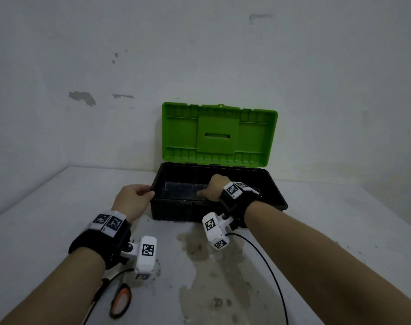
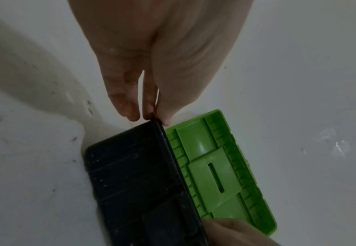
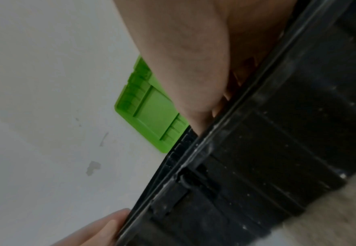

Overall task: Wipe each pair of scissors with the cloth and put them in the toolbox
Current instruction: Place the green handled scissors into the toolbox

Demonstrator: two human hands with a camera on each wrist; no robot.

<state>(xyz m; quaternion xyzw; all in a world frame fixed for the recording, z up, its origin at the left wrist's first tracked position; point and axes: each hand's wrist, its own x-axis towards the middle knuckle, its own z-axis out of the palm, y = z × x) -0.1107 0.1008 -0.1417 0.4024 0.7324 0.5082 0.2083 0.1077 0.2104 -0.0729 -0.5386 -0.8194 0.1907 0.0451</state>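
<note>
At twelve o'clock on the table [image 1: 59, 207] stands the toolbox [image 1: 277, 198], lid up; the left hand [image 1: 132, 198] pinches its left rim, the right hand [image 1: 214, 187] curls over the front wall, fingers inside. Orange-handled scissors [image 1: 121, 302] lie at seven o'clock: likely stiff, light, slick-bladed, best lifted by the loops. No cloth shows.

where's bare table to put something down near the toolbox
Bare table lies right of the toolbox, beyond the right forearm, and left of it toward the wall. In front it is crowded: the left hand grips the left rim, the right hand is over the front rim, and the scissors lie near the front edge.
</note>
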